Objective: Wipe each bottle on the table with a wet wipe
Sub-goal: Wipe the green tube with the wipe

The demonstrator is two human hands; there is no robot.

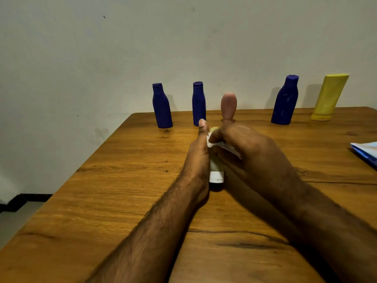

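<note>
Along the far edge of the table (102, 180) five bottles stand in a row: a blue bottle (162, 106), a second blue one (198, 103), a pink bottle (228, 106), then a wide gap, then a big blue bottle (285, 101) and a leaning yellow bottle (328, 98). A blue packet (366, 151) lies at the right edge. The left and near parts of the tabletop are bare wood, and only both forearms cross them.
</note>
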